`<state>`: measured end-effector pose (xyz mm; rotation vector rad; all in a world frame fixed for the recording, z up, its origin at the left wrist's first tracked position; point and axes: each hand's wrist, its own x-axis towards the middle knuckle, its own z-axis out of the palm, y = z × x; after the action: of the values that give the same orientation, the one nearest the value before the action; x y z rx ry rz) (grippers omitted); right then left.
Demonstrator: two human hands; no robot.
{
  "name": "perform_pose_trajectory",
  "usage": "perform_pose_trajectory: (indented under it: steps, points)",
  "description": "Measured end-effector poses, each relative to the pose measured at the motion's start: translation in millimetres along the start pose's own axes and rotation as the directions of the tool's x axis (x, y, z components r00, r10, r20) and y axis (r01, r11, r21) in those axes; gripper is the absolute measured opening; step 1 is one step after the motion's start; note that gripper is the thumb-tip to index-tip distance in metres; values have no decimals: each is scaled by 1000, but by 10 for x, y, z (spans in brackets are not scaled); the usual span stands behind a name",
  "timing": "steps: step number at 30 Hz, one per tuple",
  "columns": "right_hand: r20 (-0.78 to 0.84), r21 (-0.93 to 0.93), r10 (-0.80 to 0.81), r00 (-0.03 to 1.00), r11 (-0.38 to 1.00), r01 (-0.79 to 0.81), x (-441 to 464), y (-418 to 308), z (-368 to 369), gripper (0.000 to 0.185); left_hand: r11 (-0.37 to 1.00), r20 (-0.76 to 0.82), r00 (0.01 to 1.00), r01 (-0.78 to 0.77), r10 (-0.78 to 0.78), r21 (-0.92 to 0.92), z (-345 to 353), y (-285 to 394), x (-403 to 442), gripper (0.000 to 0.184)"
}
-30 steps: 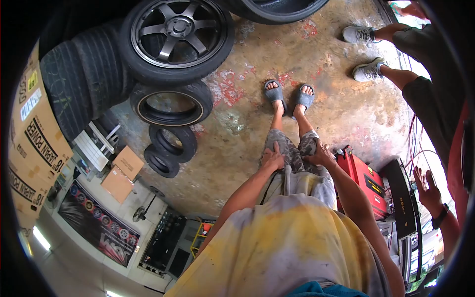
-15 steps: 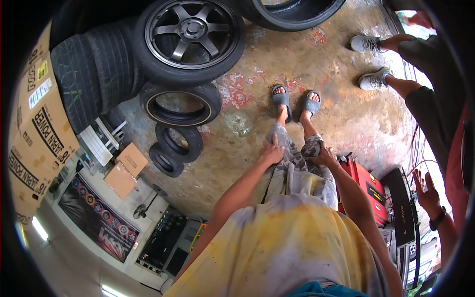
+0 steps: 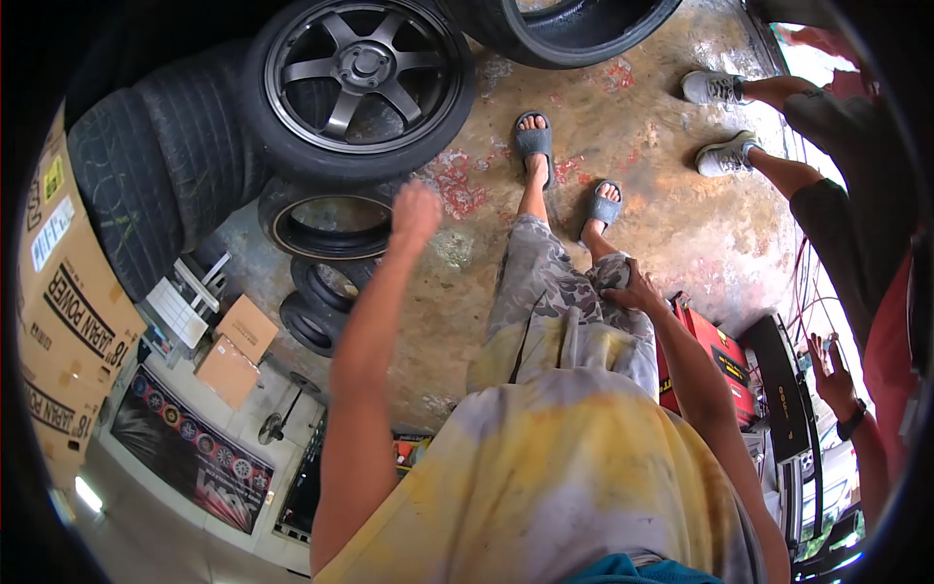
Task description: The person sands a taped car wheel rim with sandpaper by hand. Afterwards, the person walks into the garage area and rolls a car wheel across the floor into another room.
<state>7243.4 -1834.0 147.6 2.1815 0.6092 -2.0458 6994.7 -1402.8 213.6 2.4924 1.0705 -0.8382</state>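
Observation:
My left hand (image 3: 415,209) is raised off my leg, over the floor beside the upright tyres. It is blurred, and its fingers cannot be made out. My right hand (image 3: 635,292) rests on my right knee, with the thumb spread and nothing seen in it. Nearest to my left hand are a whitewall tyre (image 3: 282,219) and a tyre mounted on a dark six-spoke wheel (image 3: 366,66). Two smaller tyres (image 3: 304,323) stand below them, partly behind my left forearm. My left foot in a grey sandal (image 3: 533,141) is ahead of the right one (image 3: 604,203).
Large tyres (image 3: 122,185) and boxes (image 3: 83,311) line the left side. Another tyre (image 3: 574,34) is at the top. A red machine (image 3: 705,360) stands at my right. Beyond it, a person (image 3: 842,175) in grey shoes holds up a hand (image 3: 835,380).
My left hand has left my left knee and moved up and left toward the tyres. My left foot has stepped forward. My right hand stays on my knee.

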Motion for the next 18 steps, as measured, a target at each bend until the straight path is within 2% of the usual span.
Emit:
perform_pose_trajectory:
  steps: [3,5,7,8,9,11,18]
  points:
    - [24,-17,52,998,999,-52,-9,-193,65,124,977,-44,995,-84,94,195,-419,-552,367,17]
    - [52,-38,101,993,994,-99,-88,-400,38,125,956,-1,996,-85,89,281,-648,-831,561,18]
    - [69,-101,186,980,979,-178,-182,-630,1,128,941,-18,988,-140,153,307,-775,-1036,619,21]
    - [108,-51,213,971,977,-208,-119,-624,65,129,934,68,988,-150,135,325,-809,-1115,673,22]
    - [116,-43,219,969,976,-215,-114,-659,97,129,931,79,987,-161,143,327,-808,-1152,692,22]
    - [92,-94,218,972,973,-210,-166,-806,123,130,878,145,973,-227,181,421,-807,-1207,706,22]
    - [147,6,264,953,963,-268,-266,-1073,253,131,893,102,967,-253,232,372,-670,-1168,824,17]
